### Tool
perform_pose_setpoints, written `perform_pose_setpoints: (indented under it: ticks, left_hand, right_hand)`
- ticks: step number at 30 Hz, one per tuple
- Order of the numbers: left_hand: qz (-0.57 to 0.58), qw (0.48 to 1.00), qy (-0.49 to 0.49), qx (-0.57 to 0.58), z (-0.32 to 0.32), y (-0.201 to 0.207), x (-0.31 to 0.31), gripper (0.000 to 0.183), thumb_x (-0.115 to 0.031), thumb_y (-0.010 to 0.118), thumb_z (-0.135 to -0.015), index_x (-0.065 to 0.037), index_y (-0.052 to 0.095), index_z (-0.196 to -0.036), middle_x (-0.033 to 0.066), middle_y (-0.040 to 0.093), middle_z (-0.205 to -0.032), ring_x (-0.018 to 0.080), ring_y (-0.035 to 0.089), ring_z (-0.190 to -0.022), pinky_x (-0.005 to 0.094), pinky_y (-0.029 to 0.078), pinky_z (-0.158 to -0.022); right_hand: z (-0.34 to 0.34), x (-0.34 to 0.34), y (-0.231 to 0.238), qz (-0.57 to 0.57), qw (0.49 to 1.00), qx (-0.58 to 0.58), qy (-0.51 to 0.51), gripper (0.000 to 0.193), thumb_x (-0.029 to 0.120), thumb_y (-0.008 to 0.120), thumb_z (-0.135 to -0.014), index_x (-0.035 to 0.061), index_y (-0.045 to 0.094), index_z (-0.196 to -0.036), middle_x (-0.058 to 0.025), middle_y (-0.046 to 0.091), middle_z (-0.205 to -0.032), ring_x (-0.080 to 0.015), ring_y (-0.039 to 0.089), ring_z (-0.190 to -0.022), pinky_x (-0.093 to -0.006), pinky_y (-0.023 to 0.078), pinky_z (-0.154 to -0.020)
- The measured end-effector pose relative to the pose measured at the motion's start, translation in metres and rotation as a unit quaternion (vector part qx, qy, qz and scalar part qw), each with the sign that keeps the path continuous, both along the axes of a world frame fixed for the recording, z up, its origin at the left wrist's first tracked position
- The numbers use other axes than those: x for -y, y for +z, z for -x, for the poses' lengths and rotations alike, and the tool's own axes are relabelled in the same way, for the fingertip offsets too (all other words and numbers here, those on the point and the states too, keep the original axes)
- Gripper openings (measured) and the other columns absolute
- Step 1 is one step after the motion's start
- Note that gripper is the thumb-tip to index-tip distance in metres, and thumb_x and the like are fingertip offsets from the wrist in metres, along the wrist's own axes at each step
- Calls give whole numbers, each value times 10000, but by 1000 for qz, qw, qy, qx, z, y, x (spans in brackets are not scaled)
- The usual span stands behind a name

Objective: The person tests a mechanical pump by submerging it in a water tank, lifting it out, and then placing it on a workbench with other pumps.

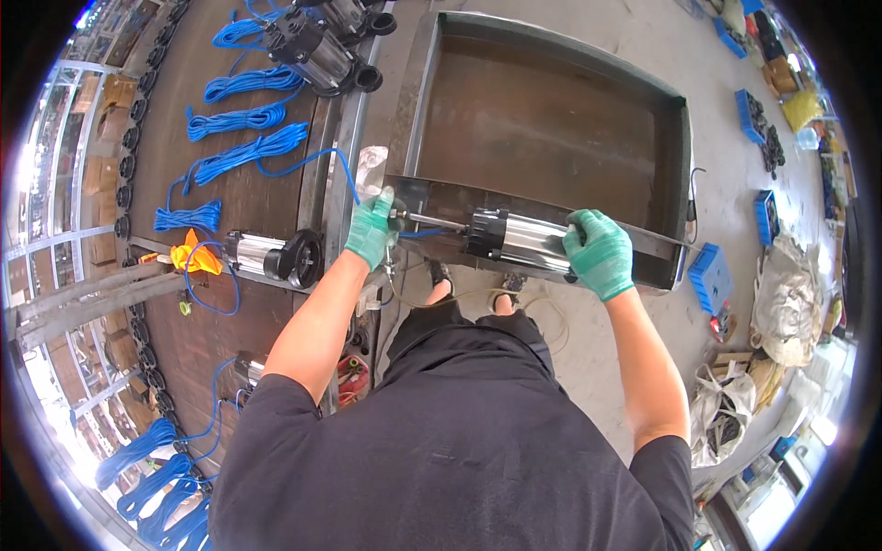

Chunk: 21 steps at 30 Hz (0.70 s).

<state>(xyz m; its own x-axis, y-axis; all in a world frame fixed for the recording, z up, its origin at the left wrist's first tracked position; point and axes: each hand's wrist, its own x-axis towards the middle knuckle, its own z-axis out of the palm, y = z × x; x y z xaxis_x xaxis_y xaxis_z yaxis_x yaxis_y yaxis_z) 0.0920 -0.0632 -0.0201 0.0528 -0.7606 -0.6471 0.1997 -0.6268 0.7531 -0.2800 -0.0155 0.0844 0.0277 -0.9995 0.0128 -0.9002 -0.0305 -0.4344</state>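
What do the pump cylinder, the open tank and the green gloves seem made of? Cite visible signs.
Pump cylinder: probably polished stainless steel, given its bright, mirror-like streaks.
Open tank: likely sheet metal, dull and brownish inside, with thin, straight walls.
Green gloves: possibly matte knitted fabric, judging by their close fit; any coating is unclear.

The pump is silver and black, gloves green.

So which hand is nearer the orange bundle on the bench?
Left. The left hand is right of the orange bundle, near the metal rod; the right hand is farther right, on the silver cylinder.
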Motion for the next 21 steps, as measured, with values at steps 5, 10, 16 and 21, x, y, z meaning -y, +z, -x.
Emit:
perform_pose_setpoints:
  ticks: [5,10,16,21]
  left_hand:
    - [-18,1000,-17,-6,2,8,3,349,-405,648,-987,-91,652,-833,0,582,-649,104,511,-470,245,333,-372]
    - [-8,997,-69,15,-2,6,5,362,-421,611,-1006,-92,646,-857,4,592,-675,98,520,-493,249,352,-397]
    - [-16,997,-64,36,4,6,6,358,-402,617,-1006,-75,643,-862,-5,548,-639,92,472,-447,245,334,-364]
    - [-30,996,-69,48,8,10,7,361,-398,602,-1015,-73,629,-861,-15,511,-630,85,443,-424,247,325,-358]
  right_hand:
    - [0,0,1,6,1000,8,1,136,158,657,-832,75,713,-924,-121,694,-870,-319,675,-797,-415,543,-732]
    - [1,1,1,6,1000,10,3,135,149,659,-821,72,714,-919,-124,692,-857,-322,675,-782,-416,544,-726]
    - [0,2,1,1,1000,16,8,135,136,666,-799,70,711,-907,-126,688,-848,-319,675,-777,-414,545,-724]
    - [-4,4,5,8,1000,9,-1,149,152,699,-770,71,704,-895,-114,682,-830,-310,674,-772,-413,543,-712]
